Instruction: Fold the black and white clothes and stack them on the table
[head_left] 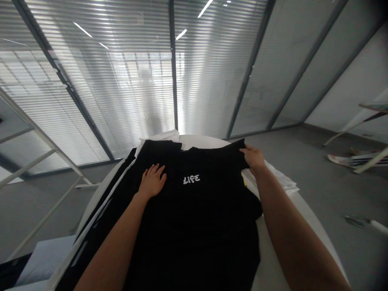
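Observation:
A black T-shirt (pixel 194 210) with white "LIFE" lettering lies spread on a round white table (pixel 306 210). My left hand (pixel 152 180) rests flat on the shirt's left chest area, fingers stretched out. My right hand (pixel 254 157) grips the shirt's far right shoulder edge, fingers closed on the fabric. More black garments (pixel 121 190) lie underneath at the left, and white garments (pixel 279 178) stick out at the right and at the far end.
Glass walls with blinds (pixel 151 81) stand behind the table. A white metal frame (pixel 39 153) is at the left. At the right there is grey floor, table legs (pixel 370 161) and a striped item on the floor.

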### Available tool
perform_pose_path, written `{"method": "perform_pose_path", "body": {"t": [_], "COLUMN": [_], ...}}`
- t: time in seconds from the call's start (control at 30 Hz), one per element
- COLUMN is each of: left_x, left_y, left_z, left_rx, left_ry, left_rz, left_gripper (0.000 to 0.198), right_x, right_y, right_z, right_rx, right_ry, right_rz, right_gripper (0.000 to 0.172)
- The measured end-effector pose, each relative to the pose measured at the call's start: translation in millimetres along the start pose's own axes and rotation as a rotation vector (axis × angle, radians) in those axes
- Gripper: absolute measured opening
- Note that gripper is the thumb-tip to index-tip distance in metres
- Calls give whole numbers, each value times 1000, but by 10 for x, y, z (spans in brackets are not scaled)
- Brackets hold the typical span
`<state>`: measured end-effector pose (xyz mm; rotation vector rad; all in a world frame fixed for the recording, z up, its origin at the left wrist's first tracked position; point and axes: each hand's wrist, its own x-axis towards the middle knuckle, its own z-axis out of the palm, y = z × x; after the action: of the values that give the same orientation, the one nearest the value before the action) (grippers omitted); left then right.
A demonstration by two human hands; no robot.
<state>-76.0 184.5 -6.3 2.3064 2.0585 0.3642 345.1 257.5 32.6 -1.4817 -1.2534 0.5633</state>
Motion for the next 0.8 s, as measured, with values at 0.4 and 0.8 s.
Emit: {"method": "perform_pose_path", "body": {"t": [0.4, 0.8], "left_x": [-4, -7], "left_y": [13, 24], "left_z": [-18, -15], "left_rx": [-14, 4], "left_ry": [-7, -2], "left_rz": [-3, -3], "left_gripper": [52, 53], "right_x": [-276, -560], "right_y": [-266, 90], "right_z": [441, 868], "right_rx": [-465, -1022], "right_ry": [-584, -462], "right_rz": [-77, -135], "right_gripper": [50, 65]}}
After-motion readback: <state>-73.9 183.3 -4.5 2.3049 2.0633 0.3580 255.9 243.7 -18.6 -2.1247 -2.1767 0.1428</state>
